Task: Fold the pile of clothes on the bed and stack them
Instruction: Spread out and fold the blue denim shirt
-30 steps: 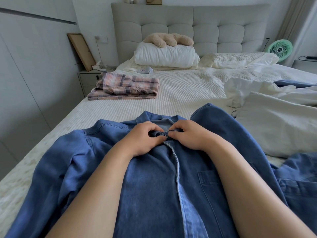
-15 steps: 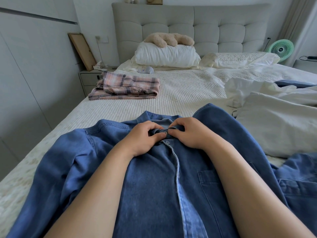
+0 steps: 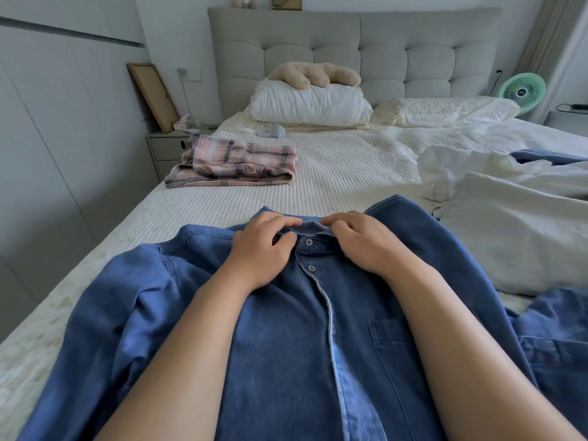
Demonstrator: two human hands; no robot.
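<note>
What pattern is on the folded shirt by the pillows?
Pink and grey plaid shirt, shown in the head view.

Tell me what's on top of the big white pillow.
A tan plush toy lies across the pillow, against the headboard. Its face is not visible, and what is behind the pillow is hidden.
</note>
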